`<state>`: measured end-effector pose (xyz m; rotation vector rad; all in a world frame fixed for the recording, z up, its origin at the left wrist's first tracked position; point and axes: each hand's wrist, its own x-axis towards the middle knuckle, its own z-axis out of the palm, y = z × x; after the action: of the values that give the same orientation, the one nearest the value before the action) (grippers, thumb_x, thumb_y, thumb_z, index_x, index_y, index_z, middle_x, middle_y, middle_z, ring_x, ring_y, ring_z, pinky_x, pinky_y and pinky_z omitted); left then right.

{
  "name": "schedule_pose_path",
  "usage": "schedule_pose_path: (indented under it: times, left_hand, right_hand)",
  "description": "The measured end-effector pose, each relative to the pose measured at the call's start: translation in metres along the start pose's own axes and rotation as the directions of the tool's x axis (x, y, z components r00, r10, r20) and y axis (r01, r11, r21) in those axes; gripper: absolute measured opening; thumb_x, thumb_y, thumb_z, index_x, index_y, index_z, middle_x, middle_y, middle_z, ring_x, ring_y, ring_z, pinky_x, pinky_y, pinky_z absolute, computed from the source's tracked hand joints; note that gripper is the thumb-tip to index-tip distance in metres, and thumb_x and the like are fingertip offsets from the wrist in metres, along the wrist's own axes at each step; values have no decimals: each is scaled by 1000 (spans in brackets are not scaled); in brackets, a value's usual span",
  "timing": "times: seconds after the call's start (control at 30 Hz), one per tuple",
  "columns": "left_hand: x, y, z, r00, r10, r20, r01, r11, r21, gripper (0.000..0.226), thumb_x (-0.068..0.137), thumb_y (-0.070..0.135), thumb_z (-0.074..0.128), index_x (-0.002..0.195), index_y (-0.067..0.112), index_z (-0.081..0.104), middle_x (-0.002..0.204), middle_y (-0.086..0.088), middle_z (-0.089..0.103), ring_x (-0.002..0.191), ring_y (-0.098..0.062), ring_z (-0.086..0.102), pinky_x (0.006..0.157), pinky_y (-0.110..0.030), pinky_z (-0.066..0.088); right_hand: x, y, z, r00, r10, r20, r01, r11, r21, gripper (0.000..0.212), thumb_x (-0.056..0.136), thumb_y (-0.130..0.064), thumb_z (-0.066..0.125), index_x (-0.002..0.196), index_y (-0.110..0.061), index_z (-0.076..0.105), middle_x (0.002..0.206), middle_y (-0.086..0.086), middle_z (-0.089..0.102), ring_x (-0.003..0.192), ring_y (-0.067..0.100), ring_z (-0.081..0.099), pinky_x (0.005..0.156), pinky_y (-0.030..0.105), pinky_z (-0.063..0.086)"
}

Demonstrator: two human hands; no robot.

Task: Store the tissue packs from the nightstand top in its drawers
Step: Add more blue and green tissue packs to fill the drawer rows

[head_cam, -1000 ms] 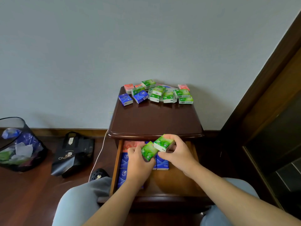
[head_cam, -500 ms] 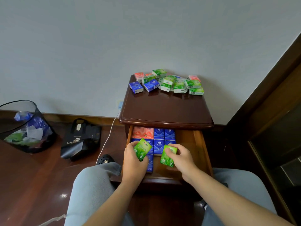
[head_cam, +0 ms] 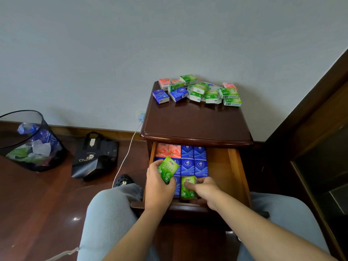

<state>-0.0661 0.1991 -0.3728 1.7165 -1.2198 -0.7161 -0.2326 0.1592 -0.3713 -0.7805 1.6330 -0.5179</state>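
Hands: right hand [head_cam: 204, 189] presses green pack [head_cam: 188, 187] flat into drawer [head_cam: 233, 166] front row, extending the grid; left hand [head_cam: 160, 185] pinches spare green pack [head_cam: 168, 169], ready.

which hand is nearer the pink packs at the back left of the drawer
Left. The left hand, holding a green pack, sits just in front of the pink packs. The right hand is farther forward and right, pressing another green pack.

Both your forearms reach forward from the bottom edge, bare, almost parallel. Your left hand [head_cam: 160, 187] is raised a little, its fingers [head_cam: 153, 165] curled around a green pack [head_cam: 168, 169]. Your right hand [head_cam: 206, 189] lies lower, palm down, thumb pressing a second green pack [head_cam: 187, 188].
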Motion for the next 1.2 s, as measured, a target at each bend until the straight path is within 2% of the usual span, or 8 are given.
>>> schedule_pose_path:
  times: [0.2, 0.3, 0.47, 0.6, 0.73, 0.9, 1.1, 1.2]
  left_hand:
    - [-2, -1, 1, 1000, 5, 8, -5, 1000, 14, 65, 83, 18, 79, 131, 41, 41, 129, 16, 50, 117, 22, 42, 84, -8, 41]
    - [-2, -1, 1, 1000, -5, 12, 5, 1000, 1, 66, 83, 17, 79, 133, 39, 42, 131, 14, 50, 118, 19, 43, 89, -13, 46]
    - [-2, 0, 0, 1000, -14, 27, 14, 1000, 12, 66, 84, 18, 79, 133, 39, 41, 132, 15, 50, 117, 22, 42, 76, 1, 43]
    - [-2, 1, -1, 1000, -5, 31, 5, 1000, 1, 65, 84, 20, 80, 132, 40, 41, 130, 15, 52, 118, 18, 45, 78, 3, 42]
    - [-3, 3, -1, 1000, 4, 31, -4, 1000, -3, 64, 84, 24, 81, 132, 41, 41, 129, 17, 53, 119, 6, 51, 76, -2, 45]
    - [-4, 6, -1, 999, -10, 52, 13, 999, -46, 62, 86, 28, 82, 132, 41, 41, 127, 16, 57, 117, -1, 60, 76, -13, 55]
    - [-5, 12, -2, 998, -18, 63, 22, 999, -48, 60, 86, 30, 83, 129, 41, 42, 118, 22, 58, 110, 19, 55, 70, -1, 47]
    - [-5, 14, -2, 996, -28, 87, 31, 999, -36, 62, 86, 34, 83, 130, 43, 41, 117, 24, 58, 109, 21, 54, 70, -4, 51]
  right_hand:
    - [9, 6, 4, 997, -8, -80, 2, 997, -79, 38, 77, -17, 94, 104, -5, 71, 103, 11, 78, 94, 29, 75, 87, 48, 62]
    - [13, 8, 5, 995, -20, -93, 12, 997, -78, 38, 77, -15, 93, 105, -3, 69, 106, 13, 77, 91, 28, 75, 75, 41, 62]
    - [18, 11, 6, 992, -16, -127, 4, 995, -97, 40, 78, -21, 93, 107, -5, 71, 105, 11, 77, 96, 28, 75, 86, 45, 63]
    - [17, 8, 6, 991, 1, -131, -12, 996, -87, 38, 80, -20, 92, 106, -6, 68, 106, 12, 76, 90, 28, 74, 62, 40, 63]
    - [20, 9, 8, 989, 18, -146, -28, 998, -63, 36, 82, -20, 90, 100, -8, 62, 107, 13, 73, 96, 32, 74, 75, 54, 65]
    - [23, 10, 7, 978, -45, -204, 11, 986, -165, 39, 77, -28, 94, 88, -15, 58, 104, 7, 73, 98, 27, 71, 87, 42, 60]
    - [17, 3, 7, 969, -104, -226, 64, 982, -178, 38, 85, -49, 82, 88, -17, 62, 94, 3, 72, 84, 19, 67, 74, 34, 54]
    - [3, -13, 6, 977, -176, -123, 176, 984, -10, 41, 92, -64, 65, 96, -23, 69, 91, -3, 72, 76, 11, 68, 60, 29, 54]
